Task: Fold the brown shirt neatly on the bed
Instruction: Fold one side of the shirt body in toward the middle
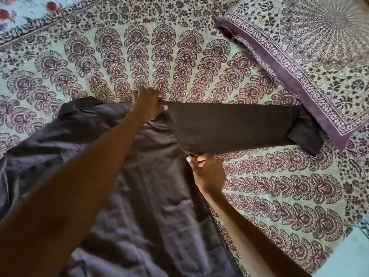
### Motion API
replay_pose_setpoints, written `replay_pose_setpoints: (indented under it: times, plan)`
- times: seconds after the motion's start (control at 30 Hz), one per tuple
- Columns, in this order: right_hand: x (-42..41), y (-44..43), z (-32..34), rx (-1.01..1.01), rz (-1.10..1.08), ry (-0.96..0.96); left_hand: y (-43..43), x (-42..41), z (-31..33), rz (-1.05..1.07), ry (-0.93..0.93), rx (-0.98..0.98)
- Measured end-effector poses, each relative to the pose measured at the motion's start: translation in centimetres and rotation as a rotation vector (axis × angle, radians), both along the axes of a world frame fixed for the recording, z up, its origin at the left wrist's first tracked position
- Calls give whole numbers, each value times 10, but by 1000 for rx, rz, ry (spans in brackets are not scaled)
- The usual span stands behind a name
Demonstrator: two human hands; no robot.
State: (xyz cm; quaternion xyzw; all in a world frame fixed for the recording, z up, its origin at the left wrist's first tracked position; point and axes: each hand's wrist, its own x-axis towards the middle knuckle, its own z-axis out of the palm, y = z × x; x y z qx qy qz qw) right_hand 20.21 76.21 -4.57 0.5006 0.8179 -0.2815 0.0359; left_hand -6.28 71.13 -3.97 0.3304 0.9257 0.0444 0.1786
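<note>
The brown shirt (155,176) lies spread flat on the bed (179,56), its body running toward me and its collar at the upper left. One long sleeve stretches out to the right, and its cuff reaches the pillow. My left hand (148,103) grips the shoulder seam at the top of that sleeve. My right hand (207,172) pinches the fabric at the armpit, just under the sleeve. The shirt's other sleeve is bunched at the left edge, partly behind my left forearm.
A pillow (311,62) in matching purple print lies at the upper right, touching the sleeve's cuff. The patterned bedsheet stretches on all sides of the shirt. A light blue cloth with red flowers (24,11) shows at the top left corner.
</note>
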Motion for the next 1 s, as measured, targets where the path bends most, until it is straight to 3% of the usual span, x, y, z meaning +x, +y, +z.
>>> replay_pose_setpoints:
  times: [0.1, 0.23, 0.4, 0.53, 0.63, 0.73, 0.87, 1.0]
  plan:
    - [-5, -4, 3, -74, 5, -7, 3, -5, 9, -18, -13, 19]
    - [-10, -22, 8, -85, 62, 161, -23, -12, 32, -40, 87, 102]
    - [-6, -79, 24, -291, 128, 367, -87, -43, 58, -101, 119, -8]
    - [-15, -134, 18, -388, 239, 354, -140, -54, 53, -89, 88, -147]
    - [-25, -164, 9, -352, 327, 324, -169, -57, 36, -1, 48, -140]
    - [-32, -187, 1, -285, 426, 249, -191, -52, 9, 167, 19, 19]
    - [-14, -200, 3, -225, 497, 128, -209, 8, 4, 582, -121, 294]
    - [38, -190, 15, -132, 601, 30, -222, 94, 13, 663, -230, 436]
